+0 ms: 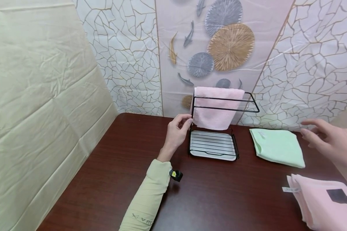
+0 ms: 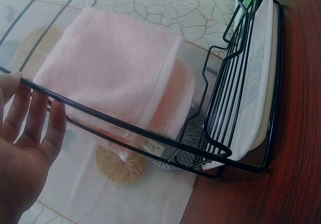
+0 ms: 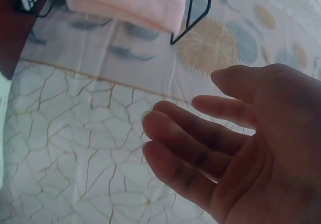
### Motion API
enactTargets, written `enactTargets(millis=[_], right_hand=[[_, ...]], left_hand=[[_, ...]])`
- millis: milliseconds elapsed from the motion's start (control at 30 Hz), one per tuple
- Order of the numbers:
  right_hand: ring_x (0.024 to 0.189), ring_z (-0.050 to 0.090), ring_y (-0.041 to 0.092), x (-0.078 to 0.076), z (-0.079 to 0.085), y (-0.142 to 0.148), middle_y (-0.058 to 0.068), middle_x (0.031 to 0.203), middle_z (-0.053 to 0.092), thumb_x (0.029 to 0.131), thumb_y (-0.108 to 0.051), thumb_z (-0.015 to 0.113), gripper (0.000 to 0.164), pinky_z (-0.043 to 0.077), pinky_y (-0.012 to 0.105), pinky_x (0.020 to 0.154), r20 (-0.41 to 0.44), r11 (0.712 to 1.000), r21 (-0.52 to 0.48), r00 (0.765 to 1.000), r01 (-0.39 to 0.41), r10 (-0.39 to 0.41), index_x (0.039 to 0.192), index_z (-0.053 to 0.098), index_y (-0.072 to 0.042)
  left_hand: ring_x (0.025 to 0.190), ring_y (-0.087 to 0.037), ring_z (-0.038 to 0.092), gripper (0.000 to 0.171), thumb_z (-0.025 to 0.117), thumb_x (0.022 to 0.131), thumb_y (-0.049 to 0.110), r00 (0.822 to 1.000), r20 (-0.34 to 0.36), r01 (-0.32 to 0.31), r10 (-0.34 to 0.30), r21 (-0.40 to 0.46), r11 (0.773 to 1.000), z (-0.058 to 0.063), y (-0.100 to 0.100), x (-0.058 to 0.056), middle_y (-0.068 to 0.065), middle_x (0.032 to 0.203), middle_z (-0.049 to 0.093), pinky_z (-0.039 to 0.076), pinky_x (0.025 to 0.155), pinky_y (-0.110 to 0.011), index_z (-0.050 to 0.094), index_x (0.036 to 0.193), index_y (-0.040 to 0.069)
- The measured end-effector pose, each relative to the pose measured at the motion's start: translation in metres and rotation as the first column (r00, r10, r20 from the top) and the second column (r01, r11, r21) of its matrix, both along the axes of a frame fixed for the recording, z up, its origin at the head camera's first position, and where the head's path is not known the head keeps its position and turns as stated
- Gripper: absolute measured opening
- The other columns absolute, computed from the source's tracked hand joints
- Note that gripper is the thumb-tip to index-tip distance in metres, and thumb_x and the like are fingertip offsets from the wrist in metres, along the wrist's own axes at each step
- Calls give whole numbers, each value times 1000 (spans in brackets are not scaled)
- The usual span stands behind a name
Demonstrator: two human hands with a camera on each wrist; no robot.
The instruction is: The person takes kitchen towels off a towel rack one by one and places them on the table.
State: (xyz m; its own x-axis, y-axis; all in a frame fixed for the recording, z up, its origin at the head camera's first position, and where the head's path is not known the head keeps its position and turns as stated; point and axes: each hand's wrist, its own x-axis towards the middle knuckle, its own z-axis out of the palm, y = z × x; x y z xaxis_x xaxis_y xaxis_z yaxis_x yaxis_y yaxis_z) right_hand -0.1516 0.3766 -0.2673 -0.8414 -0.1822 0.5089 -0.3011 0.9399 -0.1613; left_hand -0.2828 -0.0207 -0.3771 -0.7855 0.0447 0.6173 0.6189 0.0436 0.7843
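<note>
My left hand (image 1: 177, 132) pinches the left upright of a black wire rack (image 1: 192, 109). In the left wrist view its fingers (image 2: 52, 133) lie against the black bar. A pink towel (image 1: 217, 115) hangs folded over a top bar of the rack. At the rack's base, a white tray (image 1: 214, 157) sits beneath thin black wires. My right hand (image 1: 332, 141) is in the air at the right, its fingers loosely bent and holding nothing. Nearest to it on the table is a folded green towel (image 1: 279, 147).
A folded pink cloth (image 1: 321, 200) with a white tag and a dark patch lies at the front right of the dark wooden table (image 1: 219, 195). Patterned sheeting (image 1: 133, 57) hangs behind the table, and a pale cloth (image 1: 46, 96) hangs along the left. My left wrist wears a small black device (image 1: 177, 175).
</note>
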Motion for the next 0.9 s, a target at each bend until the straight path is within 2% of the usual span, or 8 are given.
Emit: enactTargets(millis=[33,100,300,433,600,700,833,900], right_hand=[[55,41,-27,-2,3,-3,-32,64,57,95,-17,63,25,32,13,54,-6,1000,14,1000,1,0,117,61,-6],[59,41,-30,-5,7,-7,-40,68,51,94,-16,63,24,33,13,57,-17,1000,10,1000,-9,9,117,62,-9],[66,39,-30,-14,20,-23,-33,70,56,95,-20,63,25,34,15,62,-51,999,-2,998,-32,32,119,64,-12],[69,38,-33,-23,27,-32,-39,76,51,95,-22,62,26,35,18,64,-68,999,-18,997,-44,42,120,64,-13],[72,38,-36,-34,34,-41,-41,84,53,95,-21,63,27,37,9,65,-72,996,-63,996,-62,57,120,64,-12],[70,42,-33,-41,37,-48,-29,86,63,94,-20,64,28,37,1,65,-72,993,-85,994,-85,79,120,65,-12],[71,43,-29,-51,40,-56,6,93,74,95,-21,63,29,38,0,67,-61,990,-87,993,-109,104,122,63,-10],[72,42,-28,-54,41,-60,13,96,73,96,-21,62,30,38,1,68,-60,989,-86,992,-116,111,123,62,-9]], left_hand=[[72,-22,62,18,64,95,6,1000,-1,-1,1,2,1000,0,1,0,-22,95,66,54,67,-21,68,107,-5],[73,-28,63,19,64,95,8,1000,-2,6,-6,7,1000,0,2,0,-22,96,66,52,66,-16,69,108,-4],[75,-37,63,18,64,96,13,1000,-3,22,-22,19,1000,-1,2,0,-16,95,66,55,67,-20,69,107,0],[76,-41,62,17,64,96,12,1000,-3,23,-23,21,1000,-1,3,0,-15,95,65,56,67,-22,69,107,0],[77,-41,62,19,63,96,13,999,1,37,-37,11,999,-2,3,0,-15,97,66,58,68,-26,68,108,0],[78,-41,63,20,63,97,13,999,5,36,-36,9,999,-2,2,0,-15,97,66,59,69,-32,68,109,-2],[79,-42,63,18,63,96,12,1000,5,26,-26,12,1000,-2,1,0,-15,96,66,59,69,-36,68,108,-1],[79,-41,63,18,63,96,12,1000,4,28,-28,10,1000,-1,0,0,-15,96,66,59,69,-36,69,108,0]])
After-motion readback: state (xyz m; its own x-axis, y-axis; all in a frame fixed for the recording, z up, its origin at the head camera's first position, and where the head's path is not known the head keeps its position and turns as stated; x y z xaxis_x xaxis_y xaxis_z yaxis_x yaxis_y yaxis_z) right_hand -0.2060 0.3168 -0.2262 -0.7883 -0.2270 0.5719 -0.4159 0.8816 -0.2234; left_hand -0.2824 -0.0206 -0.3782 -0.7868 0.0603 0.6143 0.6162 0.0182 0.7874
